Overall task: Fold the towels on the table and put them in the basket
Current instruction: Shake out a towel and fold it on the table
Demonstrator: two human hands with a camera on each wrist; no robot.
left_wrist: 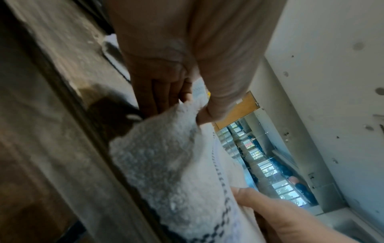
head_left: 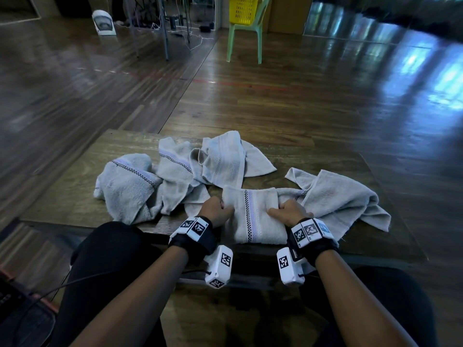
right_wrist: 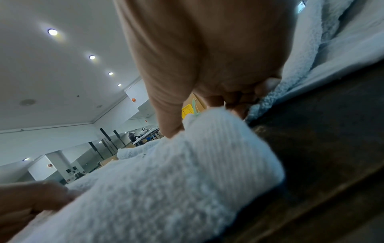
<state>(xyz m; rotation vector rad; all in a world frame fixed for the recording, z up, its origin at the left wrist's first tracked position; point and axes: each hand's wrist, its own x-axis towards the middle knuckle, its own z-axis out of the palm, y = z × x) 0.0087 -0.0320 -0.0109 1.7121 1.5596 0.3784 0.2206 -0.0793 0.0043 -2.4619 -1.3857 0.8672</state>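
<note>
A folded grey towel (head_left: 253, 216) with a checked stripe lies at the near edge of the wooden table (head_left: 75, 196). My left hand (head_left: 216, 211) grips its left side, thumb on top and fingers tucked under. My right hand (head_left: 288, 211) grips its right side the same way. In the left wrist view the left hand (left_wrist: 176, 92) pinches the folded towel (left_wrist: 166, 161), with the right hand's thumb (left_wrist: 270, 207) at the far side. In the right wrist view the right hand (right_wrist: 203, 98) holds the towel (right_wrist: 166, 180). The yellow basket (head_left: 243, 8) sits on a green chair far behind.
Several unfolded grey towels lie on the table: a bunched one (head_left: 127, 186) at left, two (head_left: 220, 159) behind the centre, one spread (head_left: 338, 199) at right. The green chair (head_left: 246, 33) stands on the wooden floor beyond. My black-clad knee (head_left: 107, 259) is under the near edge.
</note>
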